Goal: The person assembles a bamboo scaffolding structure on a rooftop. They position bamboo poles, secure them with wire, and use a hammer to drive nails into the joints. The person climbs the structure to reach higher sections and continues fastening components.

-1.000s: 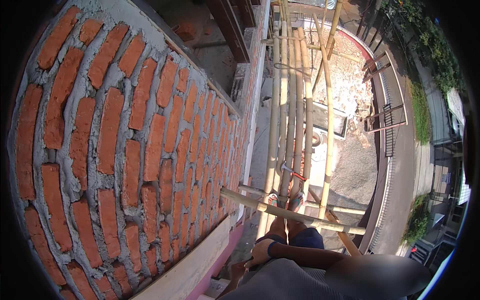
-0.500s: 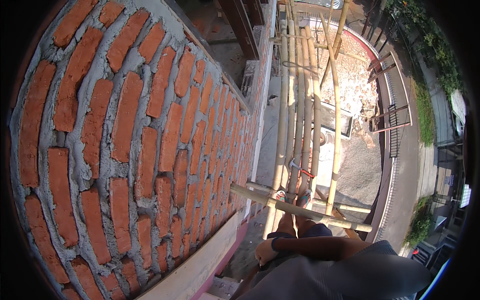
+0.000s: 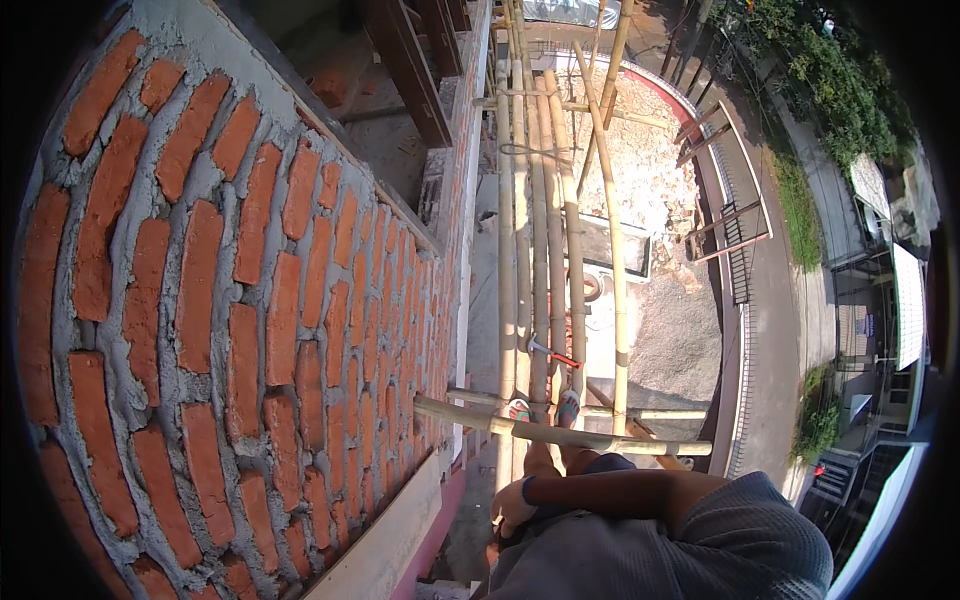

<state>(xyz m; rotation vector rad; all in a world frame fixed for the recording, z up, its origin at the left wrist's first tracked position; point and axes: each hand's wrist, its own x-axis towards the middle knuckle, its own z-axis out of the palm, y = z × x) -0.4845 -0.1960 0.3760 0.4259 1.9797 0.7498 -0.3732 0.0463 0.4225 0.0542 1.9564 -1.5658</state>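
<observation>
My right hand (image 3: 511, 507) is at my waist, its forearm crossing in front of my body and a blue band at the wrist. Its fingers look curled, and what they hold, if anything, is hidden. Just below it a small part of my left hand (image 3: 492, 552) shows; its fingers are mostly out of sight. Beyond my sandalled feet, a hammer (image 3: 562, 358) with a red handle lies across the bamboo poles (image 3: 540, 250), apart from both hands. On my left stands a brick wall (image 3: 240, 350) with grey mortar joints.
A horizontal bamboo pole (image 3: 570, 434) crosses just in front of my legs. Upright and slanted bamboo (image 3: 617, 300) stands right of the walkway. Below lie a gravel heap (image 3: 672, 340) and rubble. A board (image 3: 385, 530) runs along the wall's lower edge.
My view has shifted to the right, so the wall, poles and hammer sit further left. My right hand stays at my waist; part of the left hand now shows below it.
</observation>
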